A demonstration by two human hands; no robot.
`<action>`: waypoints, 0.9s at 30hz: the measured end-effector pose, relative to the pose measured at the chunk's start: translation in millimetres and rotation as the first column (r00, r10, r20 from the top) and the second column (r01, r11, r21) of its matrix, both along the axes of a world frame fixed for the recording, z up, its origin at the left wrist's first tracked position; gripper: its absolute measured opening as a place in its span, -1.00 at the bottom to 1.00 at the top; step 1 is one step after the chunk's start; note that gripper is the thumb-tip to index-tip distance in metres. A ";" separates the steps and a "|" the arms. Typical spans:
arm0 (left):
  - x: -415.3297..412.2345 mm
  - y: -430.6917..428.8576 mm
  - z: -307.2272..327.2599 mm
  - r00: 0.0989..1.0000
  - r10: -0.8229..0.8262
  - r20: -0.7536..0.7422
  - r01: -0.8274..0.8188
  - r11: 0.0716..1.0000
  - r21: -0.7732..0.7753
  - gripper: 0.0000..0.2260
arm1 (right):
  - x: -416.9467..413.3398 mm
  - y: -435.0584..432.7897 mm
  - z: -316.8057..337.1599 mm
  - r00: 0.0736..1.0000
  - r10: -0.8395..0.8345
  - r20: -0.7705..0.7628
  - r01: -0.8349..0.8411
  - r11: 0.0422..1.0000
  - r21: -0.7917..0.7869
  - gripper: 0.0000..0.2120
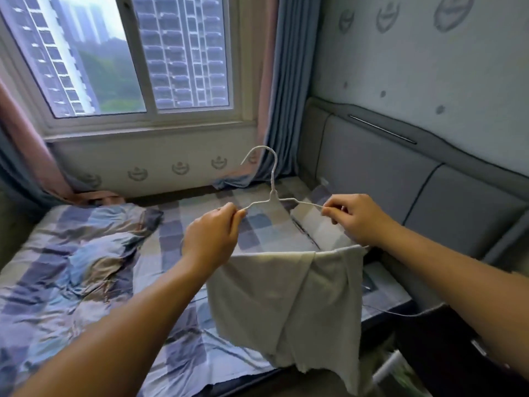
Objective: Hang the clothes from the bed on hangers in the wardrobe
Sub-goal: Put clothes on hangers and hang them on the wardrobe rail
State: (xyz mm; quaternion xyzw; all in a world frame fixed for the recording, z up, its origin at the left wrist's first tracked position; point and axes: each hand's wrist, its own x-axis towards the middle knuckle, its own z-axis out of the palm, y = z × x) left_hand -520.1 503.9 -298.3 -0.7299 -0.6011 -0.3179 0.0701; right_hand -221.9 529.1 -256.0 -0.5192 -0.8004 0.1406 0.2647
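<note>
- Head view: the left hand [213, 236] and right hand [357, 219] each pinch a shoulder wire of the white hanger [272, 187], hook upright, probably to keep it level.
- The pale garment [286, 296] seems folded over the hanger's lower bar and hangs above the bed [171, 253] at its near right edge, likely ready to carry.
- No wardrobe is in sight.

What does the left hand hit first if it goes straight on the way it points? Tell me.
Past the white hanger it pinches, the left hand would probably meet the checked bedsheet first, though depth is unclear from this view.
</note>
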 end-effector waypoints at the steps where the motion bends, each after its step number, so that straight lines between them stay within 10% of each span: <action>1: 10.0 5.2 -3.9 1.000 -0.022 0.004 0.022 1.000 -0.018 -0.69 | 10.1 1.1 -3.8 1.000 -0.023 0.005 0.023 1.000 -0.005 -0.89; 13: 78.2 127.3 -84.1 0.992 -0.112 0.052 0.121 0.972 -0.200 -0.72 | 81.7 118.9 -87.6 0.994 -0.100 0.044 0.104 0.987 -0.124 -0.88; 27: 97.2 342.8 -259.6 0.984 0.173 0.036 -0.122 0.814 -0.568 -0.67 | 71.5 398.9 -285.7 0.990 0.039 0.138 0.033 0.872 -0.488 -0.82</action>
